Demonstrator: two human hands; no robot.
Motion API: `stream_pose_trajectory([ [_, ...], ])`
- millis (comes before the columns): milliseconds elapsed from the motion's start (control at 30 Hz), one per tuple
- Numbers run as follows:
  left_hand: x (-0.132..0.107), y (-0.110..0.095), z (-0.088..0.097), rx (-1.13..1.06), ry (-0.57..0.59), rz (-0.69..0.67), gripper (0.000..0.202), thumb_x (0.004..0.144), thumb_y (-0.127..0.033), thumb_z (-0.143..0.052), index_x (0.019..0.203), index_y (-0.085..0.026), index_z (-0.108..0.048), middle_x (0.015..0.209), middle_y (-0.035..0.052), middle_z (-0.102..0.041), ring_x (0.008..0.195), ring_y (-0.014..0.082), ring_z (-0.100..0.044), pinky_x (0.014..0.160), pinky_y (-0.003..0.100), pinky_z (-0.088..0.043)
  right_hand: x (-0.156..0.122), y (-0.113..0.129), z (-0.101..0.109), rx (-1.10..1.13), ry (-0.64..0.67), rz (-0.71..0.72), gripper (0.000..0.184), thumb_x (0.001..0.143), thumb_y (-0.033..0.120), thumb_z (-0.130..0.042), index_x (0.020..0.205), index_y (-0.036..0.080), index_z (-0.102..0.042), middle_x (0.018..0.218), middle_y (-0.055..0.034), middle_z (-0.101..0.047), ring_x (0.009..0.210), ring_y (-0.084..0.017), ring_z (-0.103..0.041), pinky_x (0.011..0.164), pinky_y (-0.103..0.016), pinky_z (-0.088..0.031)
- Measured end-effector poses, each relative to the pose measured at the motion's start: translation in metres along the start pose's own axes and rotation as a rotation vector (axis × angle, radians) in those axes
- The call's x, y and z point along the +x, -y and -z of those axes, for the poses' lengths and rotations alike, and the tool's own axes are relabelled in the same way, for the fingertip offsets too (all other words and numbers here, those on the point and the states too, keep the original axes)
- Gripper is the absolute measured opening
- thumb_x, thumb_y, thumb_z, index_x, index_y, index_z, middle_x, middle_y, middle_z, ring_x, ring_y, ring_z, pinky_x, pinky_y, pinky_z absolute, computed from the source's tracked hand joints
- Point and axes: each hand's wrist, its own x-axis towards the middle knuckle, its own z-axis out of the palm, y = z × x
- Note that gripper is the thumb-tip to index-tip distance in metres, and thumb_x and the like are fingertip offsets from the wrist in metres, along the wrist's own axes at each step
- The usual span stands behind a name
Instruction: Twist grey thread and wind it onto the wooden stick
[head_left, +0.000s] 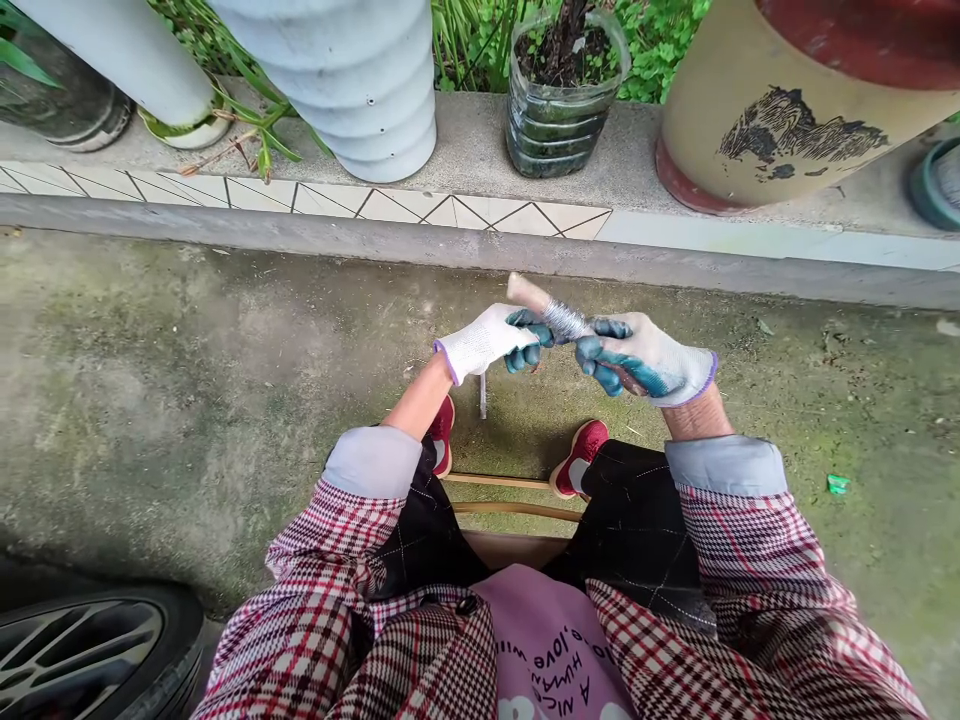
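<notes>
A short wooden stick (527,292) with silvery wire (564,318) wound round its middle is held up in front of me, slanting up to the left. My right hand (649,360), in a white glove with blue-green coated fingers, is closed round the stick's lower end. My left hand (499,335), gloved alike, has its fingers curled in beside the wire coil. What it pinches is hidden by the fingers. A thin pale strip (483,396) shows just below my left hand; whether it hangs or lies on the ground I cannot tell.
Ahead runs a low ledge (472,120) bearing a ribbed white pot (360,90), a cut plastic bottle planter (559,125) and a large tan jar (765,120). A car wheel (97,650) stands at lower left. A green scrap (838,484) lies on the concrete at right.
</notes>
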Motion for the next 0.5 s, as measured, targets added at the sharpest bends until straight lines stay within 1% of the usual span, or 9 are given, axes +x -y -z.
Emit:
stream_pose_trajectory([
  [67, -0.002, -0.002, 0.000, 0.040, -0.008, 0.028, 0.023, 0.093, -0.003, -0.063, 0.072, -0.012, -0.065, 0.058, -0.0001, -0.065, 0.044, 0.0054, -0.053, 0.048, 0.020, -0.042, -0.001, 0.001, 0.001, -0.036, 0.073, -0.040, 0.047, 0.065, 0.051, -0.097, 0.077, 0.015, -0.070, 0.061, -0.0022, -0.065, 0.039, -0.009, -0.050, 0.030, -0.022, -0.038],
  [133, -0.003, -0.003, 0.001, 0.060, -0.005, 0.040, 0.024, 0.092, -0.003, -0.063, 0.070, -0.012, -0.065, 0.058, -0.0004, -0.064, 0.044, 0.0053, -0.053, 0.047, 0.020, -0.042, -0.001, 0.000, 0.002, -0.049, 0.084, -0.058, 0.048, 0.062, 0.052, -0.098, 0.077, 0.015, -0.071, 0.061, -0.0023, -0.065, 0.039, -0.009, -0.051, 0.030, -0.022, -0.037],
  [200, -0.002, -0.002, 0.004, 0.048, -0.006, 0.011, 0.018, 0.092, -0.006, -0.065, 0.075, -0.011, -0.068, 0.058, -0.0006, -0.065, 0.045, 0.0060, -0.055, 0.046, 0.020, -0.043, -0.001, -0.001, 0.002, -0.019, 0.031, -0.041, 0.047, 0.064, 0.049, -0.098, 0.077, 0.015, -0.070, 0.060, -0.0017, -0.065, 0.039, -0.008, -0.050, 0.030, -0.021, -0.036],
  [300, -0.001, 0.000, 0.011, 0.000, 0.008, -0.055, 0.006, 0.090, -0.014, -0.071, 0.087, -0.010, -0.074, 0.061, 0.0007, -0.068, 0.047, 0.0068, -0.057, 0.047, 0.019, -0.045, -0.002, -0.002, 0.001, 0.125, -0.070, 0.038, 0.044, 0.067, 0.046, -0.096, 0.086, 0.015, -0.071, 0.060, 0.0014, -0.062, 0.039, -0.007, -0.046, 0.031, -0.022, -0.034],
  [400, -0.003, -0.002, 0.015, -0.039, 0.053, -0.072, 0.013, 0.088, -0.021, -0.076, 0.090, -0.009, -0.076, 0.069, 0.0047, -0.074, 0.048, 0.0069, -0.059, 0.047, 0.020, -0.047, -0.003, -0.003, 0.001, 0.254, -0.078, 0.095, 0.047, 0.071, 0.049, -0.093, 0.097, 0.014, -0.073, 0.061, 0.0031, -0.060, 0.039, -0.006, -0.040, 0.031, -0.022, -0.032],
  [500, -0.008, -0.007, 0.016, -0.077, 0.120, -0.074, 0.018, 0.086, -0.025, -0.079, 0.088, -0.008, -0.077, 0.073, 0.0079, -0.077, 0.050, 0.0078, -0.060, 0.047, 0.021, -0.048, -0.002, -0.005, 0.004, 0.305, -0.070, 0.103, 0.048, 0.072, 0.048, -0.092, 0.102, 0.014, -0.074, 0.062, 0.0029, -0.059, 0.039, -0.007, -0.040, 0.031, -0.022, -0.029],
])
